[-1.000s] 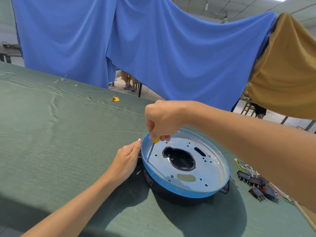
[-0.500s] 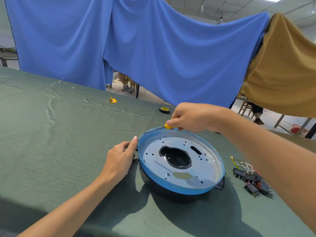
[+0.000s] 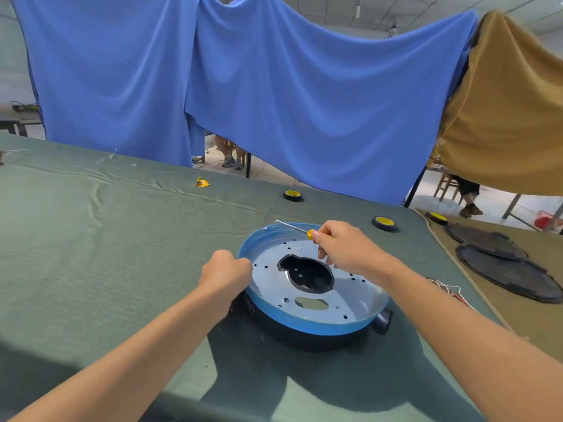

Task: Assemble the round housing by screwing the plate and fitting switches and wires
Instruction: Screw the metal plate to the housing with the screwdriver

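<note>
The round black housing [image 3: 292, 335] sits on the green table, topped by a shiny metal plate [image 3: 350, 296] with a blue rim, several small holes and a large dark central opening. My left hand [image 3: 227, 272] grips the housing's left rim with curled fingers. Over the plate's far side, my right hand [image 3: 344, 249] holds a yellow-handled screwdriver [image 3: 294, 228]; its thin shaft lies nearly level and points left, above the far rim. Wires [image 3: 447, 292] peek out behind my right forearm; the switches are hidden.
Two yellow-and-black tape rolls [image 3: 293, 195] [image 3: 384, 222] lie beyond the housing, and a small yellow object [image 3: 202, 182] sits farther left. Flat black round covers [image 3: 505, 271] rest on the brown cloth to the right. Blue and tan drapes hang behind the table.
My right hand lifted the screwdriver off the plate's left side and swung it level over the far rim. My left hand closed tighter on the left rim. The camera moved closer.
</note>
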Tool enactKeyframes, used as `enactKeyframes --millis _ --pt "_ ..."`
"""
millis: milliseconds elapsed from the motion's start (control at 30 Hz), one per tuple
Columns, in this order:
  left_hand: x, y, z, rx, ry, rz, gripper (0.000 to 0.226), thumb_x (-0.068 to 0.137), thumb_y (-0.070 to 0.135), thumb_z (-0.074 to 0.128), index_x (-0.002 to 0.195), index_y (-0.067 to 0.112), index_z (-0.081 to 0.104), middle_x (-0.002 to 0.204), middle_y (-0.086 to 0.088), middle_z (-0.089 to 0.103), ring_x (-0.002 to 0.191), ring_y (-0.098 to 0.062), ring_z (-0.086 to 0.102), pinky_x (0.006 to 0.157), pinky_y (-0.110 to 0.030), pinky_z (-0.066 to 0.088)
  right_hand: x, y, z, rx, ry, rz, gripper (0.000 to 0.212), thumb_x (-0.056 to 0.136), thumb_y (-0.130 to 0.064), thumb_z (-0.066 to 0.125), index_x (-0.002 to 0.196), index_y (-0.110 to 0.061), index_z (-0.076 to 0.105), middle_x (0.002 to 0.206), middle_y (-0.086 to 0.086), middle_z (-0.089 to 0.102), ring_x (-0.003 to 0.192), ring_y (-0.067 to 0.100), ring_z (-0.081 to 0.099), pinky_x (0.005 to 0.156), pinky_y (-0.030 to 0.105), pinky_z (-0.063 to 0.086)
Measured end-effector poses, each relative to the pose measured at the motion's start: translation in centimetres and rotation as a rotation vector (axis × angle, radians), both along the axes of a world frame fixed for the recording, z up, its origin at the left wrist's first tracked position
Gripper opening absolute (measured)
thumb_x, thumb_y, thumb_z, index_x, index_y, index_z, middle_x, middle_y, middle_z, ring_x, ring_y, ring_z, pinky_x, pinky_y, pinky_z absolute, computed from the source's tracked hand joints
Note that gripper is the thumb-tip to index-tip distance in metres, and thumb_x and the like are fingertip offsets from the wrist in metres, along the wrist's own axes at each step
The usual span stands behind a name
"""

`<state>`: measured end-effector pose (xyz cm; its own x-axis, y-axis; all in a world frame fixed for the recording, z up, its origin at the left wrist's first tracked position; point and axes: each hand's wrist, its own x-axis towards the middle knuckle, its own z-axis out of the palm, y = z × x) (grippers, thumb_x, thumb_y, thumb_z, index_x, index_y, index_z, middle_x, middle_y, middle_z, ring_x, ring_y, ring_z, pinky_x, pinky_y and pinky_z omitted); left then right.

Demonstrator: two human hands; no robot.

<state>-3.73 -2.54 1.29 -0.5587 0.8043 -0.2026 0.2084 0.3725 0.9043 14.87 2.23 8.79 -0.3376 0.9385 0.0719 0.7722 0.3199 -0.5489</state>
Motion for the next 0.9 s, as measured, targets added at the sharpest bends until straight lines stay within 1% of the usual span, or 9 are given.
enactKeyframes --millis 100,200,267,300,367,600,733,833,900 --pt "-0.2 1.2 0.4 0.032 -0.097 0.020 0.016 0.084 0.003 0.047 0.098 0.002 0.052 0.110 -0.022 0.060 0.101 -0.040 0.061 0.080 -0.045 0.054 1.3 0.2 -0.3 0.056 0.111 -0.036 0.028 0.103 -0.036 0.039 0.092 -0.014 0.053 0.086 0.003 0.068 0.085 0.021 0.057 0.072 0.035 0.045" --pt "0.1 2.2 0.3 0.035 -0.028 0.081 0.020 0.085 0.004 0.043 0.102 -0.001 0.053 0.105 -0.020 0.057 0.097 -0.039 0.060 0.082 -0.050 0.058 3.1 0.2 -0.9 0.121 0.231 -0.086 0.028 0.103 -0.037 0.037 0.090 -0.016 0.051 0.078 0.000 0.068 0.088 0.022 0.058 0.070 0.035 0.043" --pt "0.5 2.8 0.3 0.029 0.081 0.125 0.017 0.086 0.004 0.043 0.097 -0.002 0.054 0.098 -0.017 0.055 0.089 -0.037 0.058 0.064 -0.039 0.056 4.5 0.2 -1.5 0.139 0.281 -0.134 0.029 0.103 -0.038 0.035 0.095 -0.015 0.051 0.078 0.001 0.067 0.087 0.021 0.057 0.069 0.035 0.043" --pt "0.7 3.2 0.3 0.032 0.122 0.138 0.016 0.086 0.003 0.044 0.095 -0.003 0.055 0.095 -0.017 0.055 0.085 -0.035 0.055 0.054 -0.033 0.047 5.1 0.2 -1.8 0.142 0.300 -0.160 0.030 0.103 -0.039 0.034 0.097 -0.014 0.050 0.080 0.002 0.066 0.087 0.021 0.057 0.070 0.036 0.042" --pt "0.7 4.0 0.4 0.042 0.173 0.145 0.015 0.087 0.002 0.045 0.094 -0.004 0.057 0.091 -0.016 0.054 0.080 -0.033 0.052 0.047 -0.028 0.033 6.4 0.3 -2.5 0.144 0.320 -0.206 0.032 0.104 -0.040 0.032 0.099 -0.013 0.049 0.085 0.004 0.063 0.088 0.022 0.056 0.073 0.037 0.041" --pt "-0.9 6.8 1.0 0.024 0.234 0.122 0.020 0.087 0.000 0.044 0.101 -0.005 0.058 0.102 -0.021 0.057 0.082 -0.036 0.054 0.052 -0.032 0.042 10.6 1.0 -3.9 0.135 0.413 -0.330 0.020 0.103 -0.038 0.034 0.095 -0.021 0.042 0.083 0.002 0.064 0.074 0.017 0.057 0.063 0.031 0.041" --pt "-1.8 7.5 1.0 0.023 0.238 0.094 0.021 0.086 -0.002 0.046 0.101 -0.003 0.061 0.100 -0.021 0.059 0.067 -0.029 0.054 0.047 -0.030 0.044 11.5 1.6 -4.8 0.049 0.338 -0.374 0.012 0.098 -0.022 0.045 0.107 -0.014 0.042 0.090 0.007 0.063 0.078 0.021 0.061 0.066 0.034 0.045" --pt "-2.0 7.4 1.1 0.034 0.206 0.091 0.022 0.086 -0.001 0.045 0.100 -0.002 0.062 0.097 -0.020 0.059 0.068 -0.030 0.055 0.048 -0.031 0.047 10.8 2.3 -5.7 0.024 0.140 -0.397 0.009 0.088 -0.011 0.049 0.097 -0.012 0.052 0.092 0.010 0.060 0.085 0.029 0.055 0.063 0.034 0.042" --pt "-2.1 7.2 1.0 0.042 0.145 0.103 0.020 0.086 0.001 0.047 0.100 -0.001 0.061 0.100 -0.021 0.060 0.079 -0.035 0.061 0.060 -0.039 0.055 10.0 2.8 -6.4 0.029 0.046 -0.413 0.007 0.085 -0.009 0.055 0.088 -0.007 0.061 0.088 0.012 0.064 0.087 0.032 0.057 0.067 0.036 0.044"
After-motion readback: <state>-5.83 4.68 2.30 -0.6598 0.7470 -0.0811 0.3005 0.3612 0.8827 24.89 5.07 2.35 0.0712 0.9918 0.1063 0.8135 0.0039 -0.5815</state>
